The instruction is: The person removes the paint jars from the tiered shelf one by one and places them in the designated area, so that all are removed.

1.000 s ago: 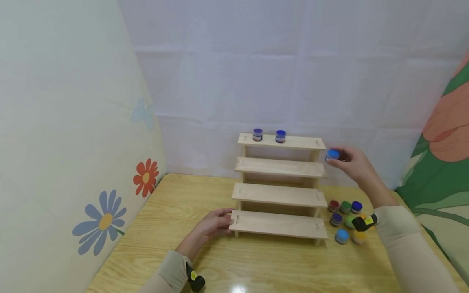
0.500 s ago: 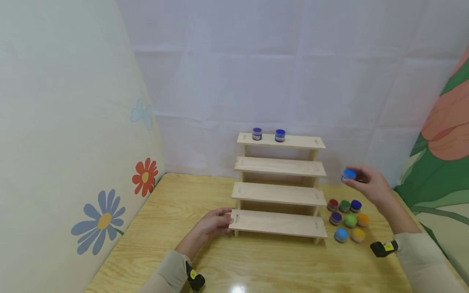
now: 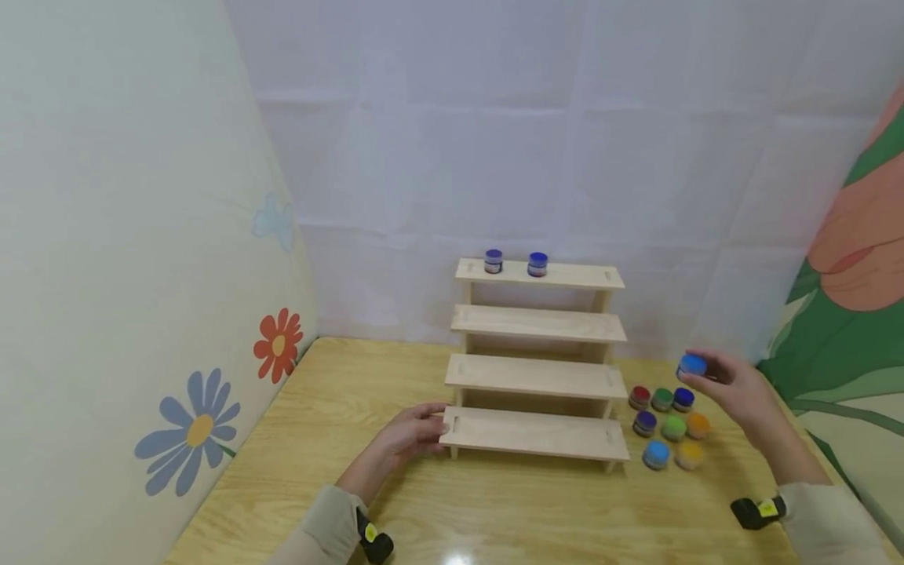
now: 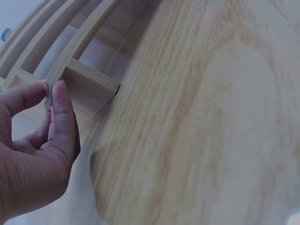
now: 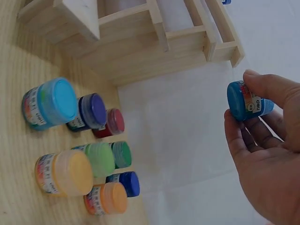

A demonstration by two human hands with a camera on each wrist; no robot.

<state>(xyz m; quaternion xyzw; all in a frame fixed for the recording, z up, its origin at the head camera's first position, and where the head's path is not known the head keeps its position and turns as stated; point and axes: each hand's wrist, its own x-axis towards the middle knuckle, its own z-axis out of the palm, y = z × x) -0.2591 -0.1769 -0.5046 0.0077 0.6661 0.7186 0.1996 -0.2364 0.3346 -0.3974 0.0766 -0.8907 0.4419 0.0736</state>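
A blue paint jar is held between the thumb and fingers of my right hand, above the back of the jar group on the right. My left hand pinches the left end of the lowest step of a wooden four-tier display rack; in the left wrist view the thumb and forefinger close on the board's end. On the top step stand a purple-lidded jar and a dark blue jar, both toward the left.
Right of the rack, several paint jars stand on the wooden table: light blue, yellow, orange, purple, red, dark blue and two greens. A white cloth hangs behind.
My right hand has moved away from beside the top step, rightward and down toward the jars, still holding the blue paint jar. The left hand keeps its place on the rack.
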